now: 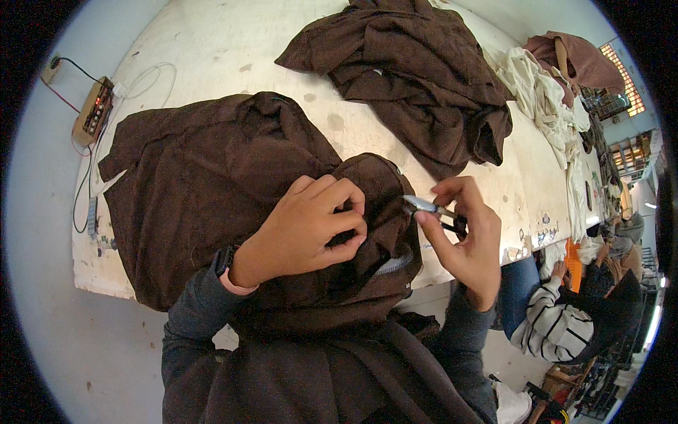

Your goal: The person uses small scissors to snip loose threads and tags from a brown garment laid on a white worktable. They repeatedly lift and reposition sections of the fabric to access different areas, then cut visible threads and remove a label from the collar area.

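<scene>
A dark brown garment (205, 169) lies bunched on the near part of the table and hangs over its front edge towards me. My left hand (304, 230) is closed in a pinch on a fold of it, fingertips turned inward. To the right, just above the cloth's edge, my right hand (472, 244) grips thread snips (426, 205) between thumb and fingers. The metal blades point left towards the garment and appear apart from it. A small pale patch (393, 266) shows on the cloth below the blades.
Another dark brown garment (424, 78) is heaped farther back on the white table (212, 42). Cream cloth (540, 106) and a reddish-brown cloth (575, 60) lie at the right. A power strip (94, 112) with cables is at the left wall. Co-workers, one in a striped sleeve (558, 321), sit at right.
</scene>
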The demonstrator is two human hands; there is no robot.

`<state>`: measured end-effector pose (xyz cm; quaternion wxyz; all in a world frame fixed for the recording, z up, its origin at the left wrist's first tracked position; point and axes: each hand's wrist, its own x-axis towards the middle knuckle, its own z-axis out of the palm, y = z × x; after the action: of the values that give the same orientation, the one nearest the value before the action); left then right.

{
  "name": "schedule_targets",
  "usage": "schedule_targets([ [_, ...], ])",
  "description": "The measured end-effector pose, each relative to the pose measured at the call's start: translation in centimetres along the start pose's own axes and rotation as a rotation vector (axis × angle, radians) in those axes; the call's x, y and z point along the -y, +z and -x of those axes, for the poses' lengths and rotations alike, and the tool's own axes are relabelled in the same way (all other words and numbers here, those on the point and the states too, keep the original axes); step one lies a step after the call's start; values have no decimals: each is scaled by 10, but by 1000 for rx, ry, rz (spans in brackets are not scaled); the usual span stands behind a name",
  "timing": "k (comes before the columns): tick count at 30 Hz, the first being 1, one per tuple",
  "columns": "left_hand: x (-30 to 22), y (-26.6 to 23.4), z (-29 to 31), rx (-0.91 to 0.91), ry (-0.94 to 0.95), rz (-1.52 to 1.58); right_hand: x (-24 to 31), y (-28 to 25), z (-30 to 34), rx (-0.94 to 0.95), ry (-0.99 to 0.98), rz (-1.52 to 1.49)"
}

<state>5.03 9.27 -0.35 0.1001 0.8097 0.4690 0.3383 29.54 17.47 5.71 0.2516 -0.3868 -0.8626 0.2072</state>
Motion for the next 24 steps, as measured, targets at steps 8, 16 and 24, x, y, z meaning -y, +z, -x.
schedule_targets([
  [8,-1,4,3,-37,68,-169,23,-15,-34,526,-326,279],
  [16,-1,5,3,-64,86,-176,18,-2,-44,574,-375,196],
  [24,0,4,4,-55,81,-181,18,-7,-45,596,-317,226],
])
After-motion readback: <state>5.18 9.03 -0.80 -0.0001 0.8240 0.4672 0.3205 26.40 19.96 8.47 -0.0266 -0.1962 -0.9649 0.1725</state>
